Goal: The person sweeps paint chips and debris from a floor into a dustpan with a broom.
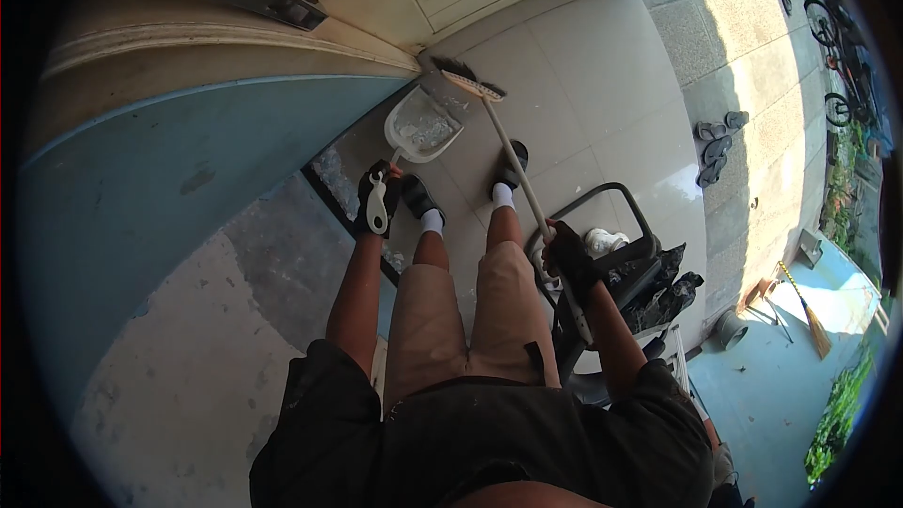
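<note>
My left hand (378, 198), in a black fingerless glove, is closed around the handle of a white dustpan (403, 124). The pan lies on the tiled floor near the wall corner, with pale debris inside it. In my right hand (569, 259), also gloved, is the long pale handle of a broom (519, 162). Its head with dark bristles rests on the floor just beyond the dustpan, close to the base of the door. Palm-side fingers of both hands are partly hidden.
A black-framed chair (632, 193) with a black plastic bag (668, 282) stands at my right, white shoes (602, 243) beside it. Pairs of sandals (715, 149) lie outside. A blue wall (216, 141) is on my left. Farther right are another broom (804, 310) and bicycles (832, 61).
</note>
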Demonstrator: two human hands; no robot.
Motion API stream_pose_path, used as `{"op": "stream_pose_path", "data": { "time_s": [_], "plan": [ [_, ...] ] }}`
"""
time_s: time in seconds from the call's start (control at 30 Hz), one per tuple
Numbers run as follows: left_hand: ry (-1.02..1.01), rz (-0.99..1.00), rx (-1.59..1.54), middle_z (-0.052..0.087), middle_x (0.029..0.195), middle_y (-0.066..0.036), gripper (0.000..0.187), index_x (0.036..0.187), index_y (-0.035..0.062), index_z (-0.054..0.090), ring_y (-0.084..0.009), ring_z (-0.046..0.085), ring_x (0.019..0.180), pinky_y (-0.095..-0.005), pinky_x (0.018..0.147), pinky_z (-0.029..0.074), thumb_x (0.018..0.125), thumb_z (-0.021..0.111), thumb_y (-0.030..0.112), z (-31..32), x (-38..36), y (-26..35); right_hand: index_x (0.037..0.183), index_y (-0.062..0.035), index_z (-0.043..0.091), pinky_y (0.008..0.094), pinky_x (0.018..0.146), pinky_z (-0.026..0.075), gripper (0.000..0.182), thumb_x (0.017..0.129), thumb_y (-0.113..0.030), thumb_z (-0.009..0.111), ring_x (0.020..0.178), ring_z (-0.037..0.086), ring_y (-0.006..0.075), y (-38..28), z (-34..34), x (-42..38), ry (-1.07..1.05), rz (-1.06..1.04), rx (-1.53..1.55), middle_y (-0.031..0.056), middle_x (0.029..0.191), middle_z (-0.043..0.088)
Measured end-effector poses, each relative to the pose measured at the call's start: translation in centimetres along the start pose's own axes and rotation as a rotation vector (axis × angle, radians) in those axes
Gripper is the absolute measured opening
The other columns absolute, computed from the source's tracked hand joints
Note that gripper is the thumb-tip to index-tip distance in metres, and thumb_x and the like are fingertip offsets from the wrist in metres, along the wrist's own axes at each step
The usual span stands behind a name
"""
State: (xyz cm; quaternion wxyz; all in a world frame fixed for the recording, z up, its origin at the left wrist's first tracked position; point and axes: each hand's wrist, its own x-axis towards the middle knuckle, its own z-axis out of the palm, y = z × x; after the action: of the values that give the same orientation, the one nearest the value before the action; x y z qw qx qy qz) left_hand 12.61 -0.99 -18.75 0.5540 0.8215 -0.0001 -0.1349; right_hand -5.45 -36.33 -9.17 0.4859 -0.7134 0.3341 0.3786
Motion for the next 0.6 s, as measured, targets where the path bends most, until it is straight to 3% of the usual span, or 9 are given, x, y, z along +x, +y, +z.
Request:
{"op": "stream_pose_path", "data": {
  "time_s": [0.07, 0.13, 0.17, 0.3, 0.43, 0.5, 0.53, 0.6],
  "plan": [
    [0.020, 0.007, -0.018, 0.062, 0.081, -0.006, 0.011, 0.082, 0.0052, 0.058, -0.0181, 0.062, 0.086, -0.0323, 0.084, 0.047, 0.079, 0.056, -0.006, -0.7, -0.5, -0.1, 0.135, -0.0139, 0.036, 0.0260, 0.040, 0.038, 0.046, 0.091, -0.017, 0.049, 0.045, 0.041, 0.0103, -1.6, -1.2, 1.3, -0.040, 0.100, 0.628, 0.0019, 0.067, 0.048],
    [0.077, -0.087, -0.048, 0.062, 0.081, -0.005, 0.012, 0.082, 0.0055, 0.057, -0.0178, 0.062, 0.086, -0.0319, 0.083, 0.047, 0.079, 0.056, -0.006, -1.2, -0.9, -1.0, 0.136, -0.0135, 0.035, 0.0288, 0.040, 0.039, 0.048, 0.090, -0.015, 0.049, 0.047, 0.044, 0.0122, -1.7, -1.3, 4.8, -0.004, 0.133, 0.753, 0.0037, 0.067, 0.049],
    [0.101, 0.006, -0.040, 0.060, 0.076, -0.006, 0.010, 0.082, 0.0040, 0.056, -0.0169, 0.059, 0.074, -0.0286, 0.072, 0.047, 0.074, 0.057, -0.002, -1.3, -0.9, -1.4, 0.136, -0.0132, 0.035, 0.0316, 0.041, 0.040, 0.050, 0.088, -0.014, 0.048, 0.048, 0.047, 0.0142, -1.5, -1.0, 6.5, 0.030, 0.167, 0.877, 0.0056, 0.067, 0.051],
    [0.117, 0.011, -0.061, 0.059, 0.076, -0.006, 0.011, 0.082, 0.0038, 0.056, -0.0165, 0.058, 0.075, -0.0282, 0.072, 0.047, 0.073, 0.056, -0.002, -1.2, -1.1, -1.5, 0.135, -0.0172, 0.035, 0.0332, 0.039, 0.040, 0.051, 0.086, -0.013, 0.046, 0.047, 0.044, 0.0153, -2.0, 3.3, 9.5, 0.156, 0.211, 0.650, 0.0064, 0.067, 0.048],
    [0.081, -0.040, -0.111, 0.060, 0.079, -0.006, 0.010, 0.080, 0.0049, 0.056, -0.0171, 0.059, 0.079, -0.0296, 0.076, 0.047, 0.076, 0.056, -0.004, -1.0, -0.6, -0.5, 0.133, -0.0186, 0.037, 0.0338, 0.040, 0.039, 0.046, 0.087, -0.016, 0.045, 0.046, 0.044, 0.0163, -1.0, 6.3, 7.4, 0.025, 0.243, 0.441, 0.0059, 0.065, 0.046],
    [0.063, -0.059, -0.110, 0.061, 0.081, -0.005, 0.011, 0.079, 0.0064, 0.057, -0.0172, 0.060, 0.082, -0.0306, 0.081, 0.047, 0.078, 0.056, -0.005, -1.3, -0.2, 0.1, 0.131, -0.0178, 0.038, 0.0325, 0.040, 0.037, 0.043, 0.089, -0.017, 0.045, 0.046, 0.042, 0.0162, -0.6, 6.5, 6.3, -0.286, 0.261, 0.534, 0.0042, 0.061, 0.043],
    [0.055, -0.072, -0.098, 0.061, 0.081, -0.005, 0.011, 0.078, 0.0064, 0.057, -0.0172, 0.060, 0.082, -0.0308, 0.081, 0.047, 0.079, 0.056, -0.004, -1.2, -0.3, 0.3, 0.131, -0.0178, 0.038, 0.0325, 0.040, 0.037, 0.043, 0.089, -0.017, 0.045, 0.046, 0.042, 0.0162, -0.1, 6.1, 5.9, -0.287, 0.241, 0.533, 0.0042, 0.061, 0.043],
    [0.044, -0.094, -0.082, 0.062, 0.080, -0.005, 0.011, 0.077, 0.0064, 0.058, -0.0172, 0.060, 0.083, -0.0309, 0.081, 0.047, 0.079, 0.056, -0.004, -1.5, -0.5, -0.1, 0.130, -0.0173, 0.039, 0.0312, 0.040, 0.033, 0.040, 0.091, -0.019, 0.045, 0.044, 0.040, 0.0152, 2.2, 5.8, 4.7, -0.765, 0.670, 1.340, 0.0025, 0.059, 0.041]
  ]
}}
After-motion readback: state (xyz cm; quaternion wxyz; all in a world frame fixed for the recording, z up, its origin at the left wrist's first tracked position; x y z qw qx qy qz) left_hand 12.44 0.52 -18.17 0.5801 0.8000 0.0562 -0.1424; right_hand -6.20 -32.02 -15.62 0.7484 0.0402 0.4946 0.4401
